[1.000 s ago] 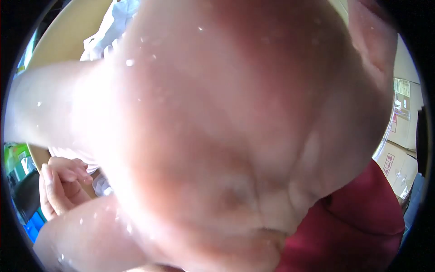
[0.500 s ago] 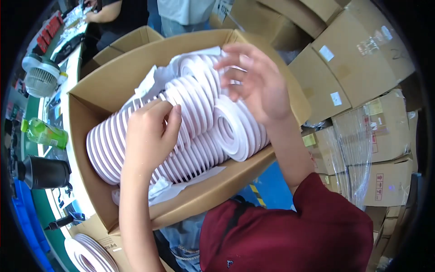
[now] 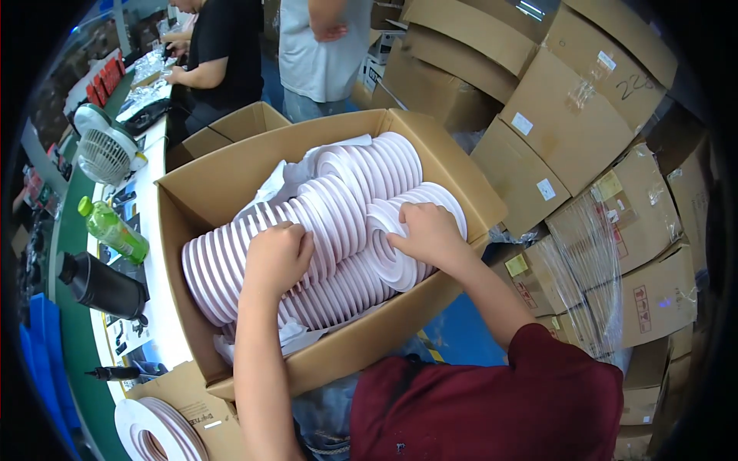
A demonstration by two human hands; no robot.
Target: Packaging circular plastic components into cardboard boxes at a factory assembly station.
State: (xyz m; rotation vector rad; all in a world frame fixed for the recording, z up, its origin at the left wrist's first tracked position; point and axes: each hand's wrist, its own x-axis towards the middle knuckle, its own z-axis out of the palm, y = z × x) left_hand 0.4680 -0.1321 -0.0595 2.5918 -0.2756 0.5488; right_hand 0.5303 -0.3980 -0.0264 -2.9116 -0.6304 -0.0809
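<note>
White flat rings (image 3: 346, 211), each with a round hole, stand on edge in rows inside an open cardboard box (image 3: 392, 338). My left hand (image 3: 278, 257) lies on the middle of the rows, its fingers curled down over the ring edges. At the right end, my right hand (image 3: 432, 234) is closed over the edges of the rings there, thumb toward the holed face. Fingertips of both hands are partly hidden among the rings. Crumpled white paper (image 3: 280, 184) lines the box's far side, and more shows along the near side.
On the workbench at left stand a small fan (image 3: 106, 154), a green bottle (image 3: 115, 230) and a black bottle (image 3: 104, 288). Loose white rings (image 3: 157, 430) lie at the lower left. Stacked cartons (image 3: 576, 107) rise at right. Two people stand beyond the box.
My right hand has come down from above the box, fingers spread, onto the right-hand rings and closed there. My left hand stays on the rows. The view has shifted.
</note>
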